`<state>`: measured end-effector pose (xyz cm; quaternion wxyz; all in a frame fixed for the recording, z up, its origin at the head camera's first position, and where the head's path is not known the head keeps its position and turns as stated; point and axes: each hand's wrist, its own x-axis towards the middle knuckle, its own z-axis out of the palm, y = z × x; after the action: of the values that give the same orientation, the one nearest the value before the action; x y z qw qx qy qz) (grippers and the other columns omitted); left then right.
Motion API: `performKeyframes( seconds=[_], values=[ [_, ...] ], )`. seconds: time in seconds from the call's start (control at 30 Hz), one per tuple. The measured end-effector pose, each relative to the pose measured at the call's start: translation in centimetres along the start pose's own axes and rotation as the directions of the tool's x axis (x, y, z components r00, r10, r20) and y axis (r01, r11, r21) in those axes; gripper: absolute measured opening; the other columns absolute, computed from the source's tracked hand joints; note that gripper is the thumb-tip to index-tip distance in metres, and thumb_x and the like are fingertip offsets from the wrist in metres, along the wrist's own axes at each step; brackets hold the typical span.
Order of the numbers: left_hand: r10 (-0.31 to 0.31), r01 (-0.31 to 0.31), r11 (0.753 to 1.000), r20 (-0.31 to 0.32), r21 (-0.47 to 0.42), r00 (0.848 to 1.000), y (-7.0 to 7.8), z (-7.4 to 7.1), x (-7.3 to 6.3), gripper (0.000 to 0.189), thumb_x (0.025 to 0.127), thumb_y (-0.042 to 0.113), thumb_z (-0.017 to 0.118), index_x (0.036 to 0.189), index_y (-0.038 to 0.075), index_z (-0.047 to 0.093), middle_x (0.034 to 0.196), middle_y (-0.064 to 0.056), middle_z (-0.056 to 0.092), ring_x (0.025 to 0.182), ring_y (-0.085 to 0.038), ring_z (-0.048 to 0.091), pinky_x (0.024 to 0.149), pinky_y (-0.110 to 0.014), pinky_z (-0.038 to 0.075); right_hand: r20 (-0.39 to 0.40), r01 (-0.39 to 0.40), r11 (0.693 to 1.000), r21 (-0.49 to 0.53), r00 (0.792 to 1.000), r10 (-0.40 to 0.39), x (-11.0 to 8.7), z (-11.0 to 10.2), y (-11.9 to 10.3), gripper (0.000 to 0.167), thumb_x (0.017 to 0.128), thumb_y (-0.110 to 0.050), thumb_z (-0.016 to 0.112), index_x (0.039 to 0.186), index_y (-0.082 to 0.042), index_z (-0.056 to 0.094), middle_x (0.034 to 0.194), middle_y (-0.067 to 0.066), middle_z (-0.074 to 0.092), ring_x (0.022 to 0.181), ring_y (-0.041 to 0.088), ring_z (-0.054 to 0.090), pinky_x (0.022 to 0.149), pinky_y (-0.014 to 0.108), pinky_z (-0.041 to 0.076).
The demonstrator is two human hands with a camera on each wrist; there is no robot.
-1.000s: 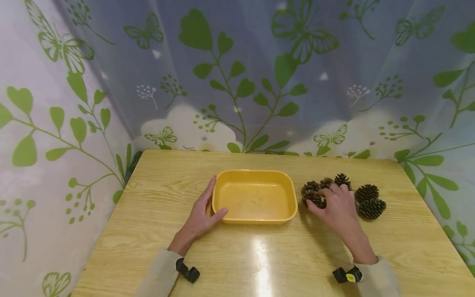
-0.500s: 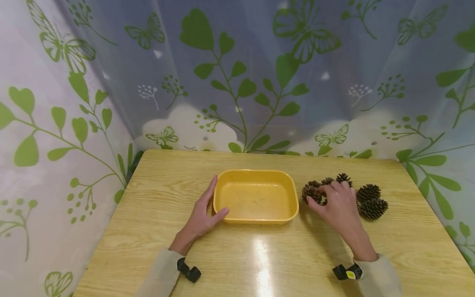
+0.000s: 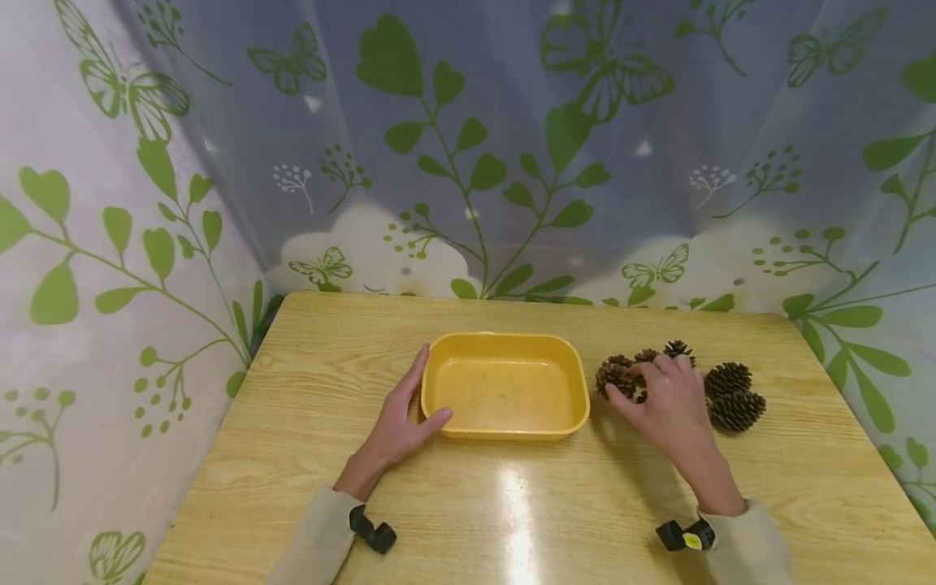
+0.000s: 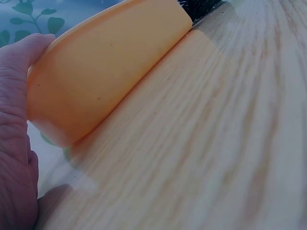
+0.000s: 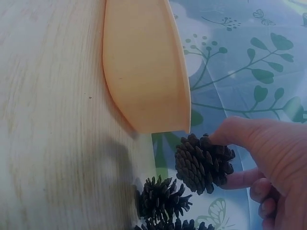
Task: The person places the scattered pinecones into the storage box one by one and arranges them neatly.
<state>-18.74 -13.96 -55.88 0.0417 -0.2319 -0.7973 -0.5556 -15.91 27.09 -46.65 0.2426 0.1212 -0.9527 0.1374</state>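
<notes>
A yellow plastic basin [image 3: 504, 386] sits on the wooden table. My left hand [image 3: 395, 422] holds its left end, thumb over the near corner of the rim and fingers along the outer wall. In the left wrist view part of that hand [image 4: 17, 115] lies against the basin's side [image 4: 105, 72]. My right hand [image 3: 669, 406] is to the right of the basin, over a group of pine cones. In the right wrist view its thumb and a finger pinch one brown pine cone [image 5: 201, 163]. Other pine cones [image 5: 163, 199] lie just below it. The right hand partly hides the group from above.
Two pine cones [image 3: 737, 411] lie to the right of my right hand, and another [image 3: 678, 349] stands behind it. The wooden table [image 3: 292, 382] meets a patterned curtain [image 3: 483, 203] at its back and sides.
</notes>
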Motion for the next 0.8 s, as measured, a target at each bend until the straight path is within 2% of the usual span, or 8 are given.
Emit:
performKeyframes(
  seconds=[0.2,0.3,0.53,0.8],
  values=[
    [0.010,-0.010,1.000,-0.009,-0.002,1.000,0.0,0.0,0.0,0.102,0.090,0.015,0.079,0.169,0.013,0.015,0.174,-0.009,0.017,0.160,-0.029,0.017,0.125,-0.022,0.015,-0.005,-0.002,1.000,0.005,1.000,0.002,0.2,-0.2,-0.2,0.042,0.080,-0.035,0.088,0.092,0.004,0.077,0.083,0.018,0.065,0.078,0.036,0.047,0.067,0.048,0.037],
    [0.016,-0.016,1.000,-0.008,0.013,1.000,0.2,-0.1,0.0,0.101,0.090,0.019,0.079,0.169,0.012,0.015,0.174,-0.009,0.017,0.160,-0.029,0.018,0.126,-0.025,0.016,-0.011,-0.004,1.000,0.006,1.000,0.004,0.3,-0.4,-0.2,0.041,0.080,-0.034,0.087,0.092,0.004,0.077,0.084,0.018,0.065,0.079,0.037,0.048,0.067,0.048,0.037],
    [0.009,-0.009,1.000,0.002,-0.005,1.000,0.5,-0.1,0.0,0.097,0.095,0.028,0.074,0.170,0.019,0.013,0.175,-0.001,0.015,0.160,-0.020,0.016,0.128,-0.028,0.016,-0.037,0.004,1.000,0.017,0.999,-0.004,0.8,-0.6,-0.5,0.042,0.080,-0.035,0.088,0.093,0.003,0.077,0.088,0.021,0.069,0.081,0.039,0.050,0.067,0.048,0.037],
    [0.016,-0.016,1.000,-0.005,0.015,1.000,0.6,-0.2,0.0,0.096,0.096,0.035,0.074,0.169,0.014,0.015,0.175,-0.003,0.015,0.160,-0.025,0.016,0.129,-0.032,0.015,-0.056,0.031,0.999,0.036,0.998,-0.029,1.2,-0.6,-0.9,0.040,0.079,-0.034,0.089,0.090,0.003,0.076,0.084,0.019,0.067,0.081,0.039,0.051,0.070,0.052,0.040]
  ],
)
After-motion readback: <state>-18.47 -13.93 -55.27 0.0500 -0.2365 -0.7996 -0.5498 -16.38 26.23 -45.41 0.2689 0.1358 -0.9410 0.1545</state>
